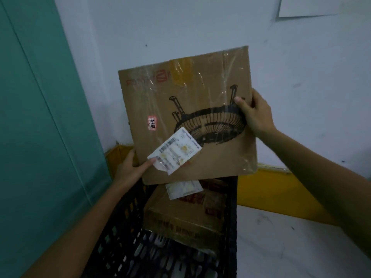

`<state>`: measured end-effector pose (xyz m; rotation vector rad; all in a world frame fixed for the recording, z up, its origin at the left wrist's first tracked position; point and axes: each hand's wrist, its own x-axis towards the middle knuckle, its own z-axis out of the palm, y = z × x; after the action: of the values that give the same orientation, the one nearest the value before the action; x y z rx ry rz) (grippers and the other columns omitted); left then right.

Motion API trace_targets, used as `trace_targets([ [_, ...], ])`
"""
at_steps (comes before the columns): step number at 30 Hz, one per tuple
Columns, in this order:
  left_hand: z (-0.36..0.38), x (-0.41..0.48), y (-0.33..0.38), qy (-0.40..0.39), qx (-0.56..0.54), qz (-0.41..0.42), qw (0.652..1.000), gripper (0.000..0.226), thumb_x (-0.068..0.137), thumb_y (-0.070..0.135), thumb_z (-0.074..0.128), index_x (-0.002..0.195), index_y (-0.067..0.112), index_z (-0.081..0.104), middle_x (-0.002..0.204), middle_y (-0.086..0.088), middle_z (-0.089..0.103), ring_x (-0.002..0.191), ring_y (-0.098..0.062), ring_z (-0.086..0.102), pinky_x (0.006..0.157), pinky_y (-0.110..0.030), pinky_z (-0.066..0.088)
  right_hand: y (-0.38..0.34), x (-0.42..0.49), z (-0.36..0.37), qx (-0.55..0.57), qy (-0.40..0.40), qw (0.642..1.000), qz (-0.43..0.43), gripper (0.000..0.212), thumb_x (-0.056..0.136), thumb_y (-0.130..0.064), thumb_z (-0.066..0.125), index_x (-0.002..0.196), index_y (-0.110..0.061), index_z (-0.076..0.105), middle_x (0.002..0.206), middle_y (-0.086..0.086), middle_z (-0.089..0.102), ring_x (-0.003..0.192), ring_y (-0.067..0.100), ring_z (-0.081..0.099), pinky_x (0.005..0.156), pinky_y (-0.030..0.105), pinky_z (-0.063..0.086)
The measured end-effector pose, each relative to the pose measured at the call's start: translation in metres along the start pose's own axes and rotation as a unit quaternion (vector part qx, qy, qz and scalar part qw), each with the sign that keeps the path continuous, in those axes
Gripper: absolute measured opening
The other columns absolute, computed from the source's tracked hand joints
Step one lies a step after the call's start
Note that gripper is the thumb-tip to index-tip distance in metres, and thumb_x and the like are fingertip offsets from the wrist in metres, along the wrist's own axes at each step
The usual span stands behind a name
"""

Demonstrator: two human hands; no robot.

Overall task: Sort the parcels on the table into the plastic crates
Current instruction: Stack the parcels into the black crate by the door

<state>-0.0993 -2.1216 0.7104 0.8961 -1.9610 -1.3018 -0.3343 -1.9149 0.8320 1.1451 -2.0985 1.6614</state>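
Observation:
A flat brown cardboard parcel, taped over and printed with a black basket drawing, is held upright above a black plastic crate. A white shipping label is stuck low on its front. My left hand grips the parcel's lower left corner, thumb beside the label. My right hand grips its right edge, thumb on the front. Inside the crate lies another brown parcel with its own white label.
A teal panel stands close on the left. A pale wall rises straight ahead, with a yellow strip along its base. White floor shows to the right of the crate.

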Motion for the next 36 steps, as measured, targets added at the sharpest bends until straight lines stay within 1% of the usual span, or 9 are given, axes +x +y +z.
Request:
trace_targets([
  [4, 0.013, -0.007, 0.012, -0.018, -0.009, 0.012, 1.0, 0.053, 0.081, 0.05, 0.063, 0.125, 0.024, 0.049, 0.12, -0.002, 0.063, 0.093, -0.019, 0.065, 0.078, -0.033, 0.054, -0.034, 0.02, -0.02, -0.088, -0.063, 0.991, -0.082, 0.042, 0.096, -0.035, 0.049, 0.134, -0.017, 0.043, 0.109, -0.007, 0.053, 0.094, 0.012, 0.053, 0.066, 0.008, 0.039],
  [7, 0.012, -0.003, 0.018, 0.097, -0.133, -0.01, 0.986, 0.098, 0.06, 0.07, 0.068, 0.139, 0.022, 0.036, 0.132, -0.006, 0.055, 0.115, -0.024, 0.056, 0.098, -0.047, 0.046, -0.053, 0.026, -0.023, -0.173, -0.153, 0.96, -0.157, 0.045, 0.096, -0.033, 0.049, 0.138, -0.019, 0.039, 0.113, 0.0, 0.058, 0.094, 0.016, 0.055, 0.077, 0.025, 0.05],
  [10, 0.004, -0.004, 0.012, 0.152, -0.115, 0.005, 0.982, 0.093, 0.075, 0.047, 0.071, 0.148, 0.024, 0.018, 0.143, -0.007, 0.042, 0.125, -0.026, 0.047, 0.1, -0.037, 0.04, -0.063, 0.03, -0.016, -0.198, -0.208, 0.94, -0.184, 0.051, 0.096, -0.033, 0.051, 0.143, -0.021, 0.034, 0.125, 0.005, 0.057, 0.103, 0.016, 0.054, 0.088, 0.03, 0.045],
  [16, -0.005, -0.013, 0.005, 0.029, -0.021, 0.061, 0.997, 0.094, 0.073, 0.031, 0.076, 0.147, 0.034, 0.017, 0.152, 0.0, 0.029, 0.134, -0.022, 0.034, 0.105, -0.042, 0.035, -0.074, 0.028, 0.018, -0.208, -0.296, 0.914, -0.185, 0.057, 0.094, -0.027, 0.055, 0.146, -0.023, 0.031, 0.137, 0.004, 0.05, 0.114, 0.013, 0.046, 0.092, 0.023, 0.035],
  [19, -0.004, -0.018, 0.013, 0.019, -0.007, 0.072, 0.997, 0.097, 0.07, 0.04, 0.074, 0.147, 0.037, 0.015, 0.15, 0.002, 0.033, 0.133, -0.023, 0.036, 0.103, -0.042, 0.037, -0.079, 0.029, 0.029, -0.226, -0.294, 0.909, -0.192, 0.055, 0.094, -0.029, 0.055, 0.145, -0.026, 0.033, 0.137, 0.004, 0.049, 0.122, 0.022, 0.045, 0.103, 0.04, 0.036],
  [22, -0.003, -0.023, 0.02, 0.031, 0.026, 0.075, 0.996, 0.097, 0.069, 0.047, 0.072, 0.147, 0.036, 0.015, 0.148, -0.001, 0.037, 0.132, -0.026, 0.04, 0.104, -0.045, 0.038, -0.079, 0.031, 0.029, -0.257, -0.268, 0.91, -0.184, 0.055, 0.093, -0.033, 0.055, 0.143, -0.031, 0.035, 0.133, 0.002, 0.053, 0.122, 0.026, 0.046, 0.1, 0.056, 0.036],
  [28, 0.002, -0.037, 0.018, 0.059, 0.037, 0.097, 0.993, 0.093, 0.075, 0.041, 0.072, 0.148, 0.03, 0.015, 0.146, -0.005, 0.04, 0.129, -0.027, 0.043, 0.103, -0.041, 0.038, -0.084, 0.026, 0.029, -0.224, -0.277, 0.915, -0.188, 0.056, 0.094, -0.021, 0.056, 0.145, -0.021, 0.035, 0.138, 0.006, 0.051, 0.125, 0.022, 0.047, 0.1, 0.026, 0.034],
  [31, 0.006, -0.046, 0.018, 0.086, 0.049, 0.101, 0.99, 0.097, 0.072, 0.043, 0.074, 0.148, 0.027, 0.016, 0.145, -0.006, 0.041, 0.129, -0.027, 0.043, 0.103, -0.04, 0.037, -0.087, 0.025, 0.027, -0.224, -0.282, 0.91, -0.207, 0.056, 0.092, -0.02, 0.058, 0.144, -0.021, 0.036, 0.139, 0.005, 0.05, 0.127, 0.022, 0.046, 0.101, 0.026, 0.034],
  [36, -0.003, -0.048, 0.017, 0.058, 0.034, 0.098, 0.993, 0.117, 0.054, 0.072, 0.07, 0.148, 0.034, 0.01, 0.152, -0.001, 0.028, 0.136, -0.023, 0.034, 0.107, -0.051, 0.035, -0.089, 0.02, 0.024, -0.211, -0.278, 0.908, -0.23, 0.055, 0.091, -0.02, 0.06, 0.143, -0.019, 0.04, 0.138, 0.004, 0.052, 0.126, 0.021, 0.047, 0.101, 0.024, 0.033],
])
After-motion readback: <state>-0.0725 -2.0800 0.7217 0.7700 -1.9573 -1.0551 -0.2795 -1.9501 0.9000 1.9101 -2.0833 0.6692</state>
